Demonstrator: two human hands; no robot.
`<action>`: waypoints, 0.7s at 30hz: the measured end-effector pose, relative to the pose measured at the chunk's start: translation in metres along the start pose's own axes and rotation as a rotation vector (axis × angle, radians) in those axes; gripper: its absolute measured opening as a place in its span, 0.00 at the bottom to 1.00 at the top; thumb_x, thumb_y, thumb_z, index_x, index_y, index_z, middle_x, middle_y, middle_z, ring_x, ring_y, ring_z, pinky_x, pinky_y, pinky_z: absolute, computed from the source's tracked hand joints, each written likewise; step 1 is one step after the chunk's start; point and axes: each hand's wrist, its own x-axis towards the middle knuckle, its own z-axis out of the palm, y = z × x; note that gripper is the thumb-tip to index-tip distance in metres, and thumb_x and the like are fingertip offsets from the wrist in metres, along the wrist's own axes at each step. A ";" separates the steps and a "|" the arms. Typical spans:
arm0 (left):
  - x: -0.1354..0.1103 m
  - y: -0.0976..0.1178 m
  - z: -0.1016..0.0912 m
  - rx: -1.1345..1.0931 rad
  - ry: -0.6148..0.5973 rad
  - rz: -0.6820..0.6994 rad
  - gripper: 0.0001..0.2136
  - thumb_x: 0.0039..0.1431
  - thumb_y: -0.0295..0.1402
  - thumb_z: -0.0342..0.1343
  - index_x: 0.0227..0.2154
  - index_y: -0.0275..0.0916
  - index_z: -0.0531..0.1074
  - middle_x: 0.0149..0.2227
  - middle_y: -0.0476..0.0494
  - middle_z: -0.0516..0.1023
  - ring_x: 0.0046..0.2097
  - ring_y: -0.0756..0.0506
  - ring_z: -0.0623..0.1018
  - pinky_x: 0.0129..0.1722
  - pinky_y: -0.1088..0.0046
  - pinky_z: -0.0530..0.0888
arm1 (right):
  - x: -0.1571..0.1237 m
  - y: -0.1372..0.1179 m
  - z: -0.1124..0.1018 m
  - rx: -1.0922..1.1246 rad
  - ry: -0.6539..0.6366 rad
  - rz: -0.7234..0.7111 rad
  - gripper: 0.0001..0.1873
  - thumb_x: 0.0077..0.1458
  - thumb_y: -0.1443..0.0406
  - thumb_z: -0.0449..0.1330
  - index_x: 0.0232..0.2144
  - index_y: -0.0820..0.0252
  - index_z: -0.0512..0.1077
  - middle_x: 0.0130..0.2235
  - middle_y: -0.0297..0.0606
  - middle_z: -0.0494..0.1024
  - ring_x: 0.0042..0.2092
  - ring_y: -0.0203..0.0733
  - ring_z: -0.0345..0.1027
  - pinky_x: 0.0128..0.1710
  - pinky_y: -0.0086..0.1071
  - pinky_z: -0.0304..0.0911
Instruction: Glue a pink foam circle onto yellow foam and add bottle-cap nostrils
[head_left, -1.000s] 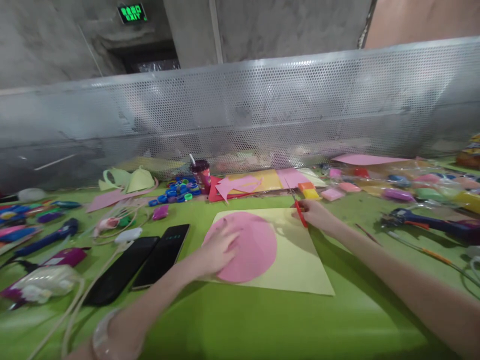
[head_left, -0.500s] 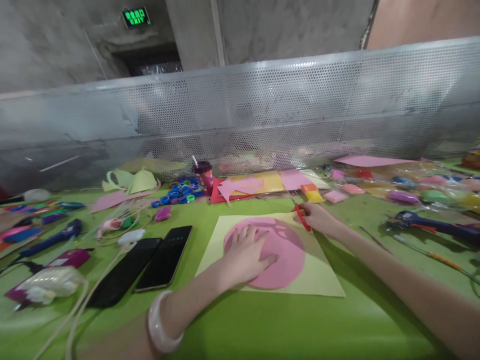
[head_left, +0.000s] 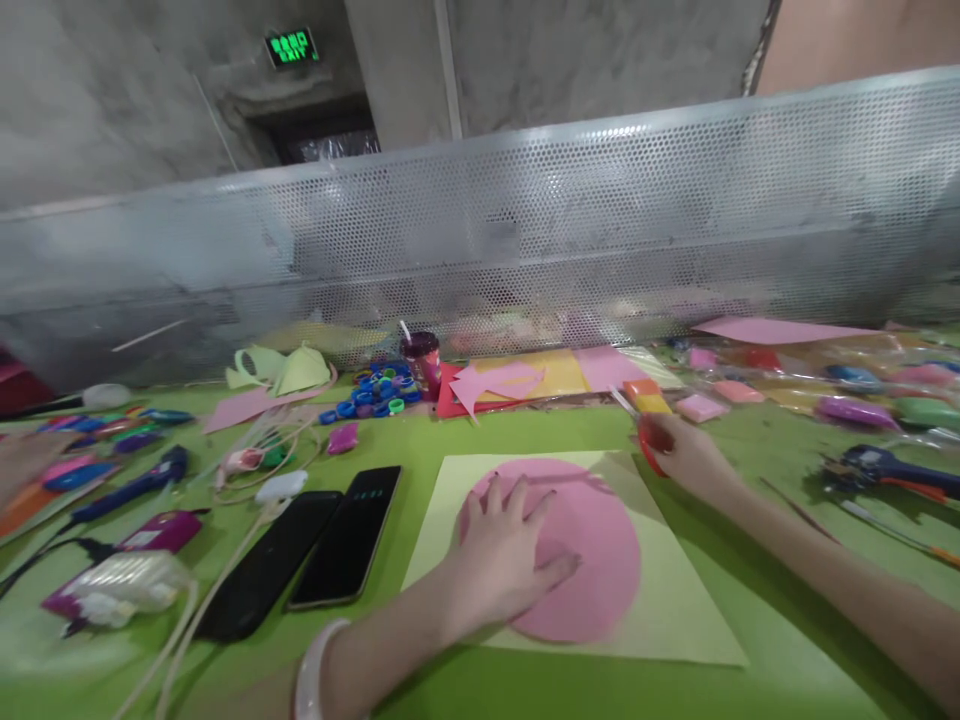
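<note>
My left hand lies flat with fingers spread on a pink paper circle. The circle rests on a pale yellow sheet on the green table. My right hand is closed round red-handled scissors at the sheet's far right corner. The scissor blades point away, toward the back of the table. A white bangle sits on my left wrist.
Two black phones lie left of the sheet, with cables and a wrapped item beyond. Bottle caps, a dark cup and coloured paper line the back. A perforated metal barrier rises behind. Glue gun lies right.
My left hand slid the pink circle rightward to the middle of the yellow sheet. My right hand with the scissors drew slightly away to the right off the sheet's corner.
</note>
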 end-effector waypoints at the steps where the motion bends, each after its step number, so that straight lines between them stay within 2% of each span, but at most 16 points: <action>1: 0.002 -0.002 -0.003 -0.003 -0.008 0.014 0.39 0.50 0.64 0.33 0.61 0.48 0.52 0.63 0.36 0.52 0.63 0.27 0.49 0.57 0.41 0.48 | 0.000 -0.001 0.000 -0.004 -0.010 -0.016 0.12 0.43 0.64 0.53 0.33 0.60 0.69 0.31 0.45 0.78 0.29 0.45 0.70 0.29 0.35 0.64; 4: 0.013 -0.008 -0.010 0.001 -0.012 0.027 0.43 0.41 0.68 0.40 0.58 0.48 0.58 0.58 0.36 0.61 0.61 0.26 0.54 0.56 0.41 0.51 | -0.001 -0.004 0.000 -0.009 -0.035 -0.057 0.12 0.44 0.63 0.53 0.33 0.59 0.69 0.29 0.43 0.78 0.27 0.44 0.70 0.27 0.34 0.65; 7: 0.025 -0.012 -0.010 -0.010 -0.003 0.048 0.46 0.36 0.69 0.44 0.56 0.45 0.60 0.57 0.35 0.61 0.61 0.26 0.54 0.56 0.42 0.52 | -0.002 -0.006 0.000 -0.024 -0.070 -0.140 0.10 0.45 0.63 0.51 0.31 0.57 0.69 0.30 0.43 0.78 0.27 0.43 0.70 0.28 0.34 0.66; 11: 0.033 -0.017 -0.008 -0.041 0.002 0.113 0.42 0.43 0.65 0.44 0.57 0.43 0.58 0.61 0.38 0.57 0.61 0.30 0.54 0.57 0.49 0.55 | -0.002 -0.004 0.000 -0.043 -0.117 -0.171 0.11 0.46 0.62 0.50 0.32 0.56 0.69 0.29 0.43 0.78 0.27 0.45 0.71 0.27 0.34 0.66; 14: 0.037 -0.033 -0.026 0.008 0.036 0.078 0.36 0.52 0.58 0.44 0.58 0.40 0.56 0.60 0.35 0.59 0.60 0.34 0.59 0.56 0.56 0.59 | -0.002 -0.001 0.000 -0.050 -0.162 -0.140 0.11 0.45 0.63 0.51 0.33 0.56 0.68 0.30 0.43 0.79 0.28 0.46 0.71 0.27 0.35 0.66; 15: 0.039 -0.043 -0.038 0.044 0.071 0.027 0.33 0.55 0.54 0.44 0.58 0.38 0.56 0.59 0.34 0.60 0.59 0.35 0.61 0.55 0.57 0.61 | -0.001 0.000 0.000 -0.046 -0.174 -0.136 0.11 0.44 0.64 0.52 0.33 0.56 0.68 0.31 0.43 0.79 0.29 0.47 0.72 0.27 0.36 0.66; 17: 0.038 -0.074 -0.068 0.133 0.225 -0.124 0.24 0.59 0.45 0.46 0.54 0.36 0.60 0.54 0.33 0.66 0.55 0.37 0.66 0.53 0.60 0.63 | -0.001 0.001 0.000 -0.038 -0.189 -0.138 0.11 0.44 0.64 0.53 0.34 0.55 0.68 0.33 0.42 0.79 0.30 0.47 0.72 0.29 0.36 0.67; 19: 0.031 -0.117 -0.104 0.214 0.443 -0.342 0.18 0.61 0.37 0.44 0.52 0.34 0.62 0.50 0.32 0.68 0.53 0.38 0.68 0.51 0.60 0.65 | 0.000 0.001 -0.001 -0.039 -0.195 -0.139 0.10 0.44 0.63 0.53 0.33 0.54 0.68 0.32 0.42 0.79 0.29 0.47 0.72 0.28 0.35 0.66; 21: 0.014 -0.166 -0.136 0.287 0.622 -0.577 0.20 0.61 0.33 0.44 0.54 0.29 0.58 0.51 0.26 0.65 0.52 0.33 0.68 0.47 0.57 0.67 | 0.000 0.000 -0.001 -0.047 -0.193 -0.140 0.09 0.45 0.62 0.53 0.32 0.54 0.67 0.30 0.42 0.79 0.27 0.47 0.71 0.26 0.35 0.65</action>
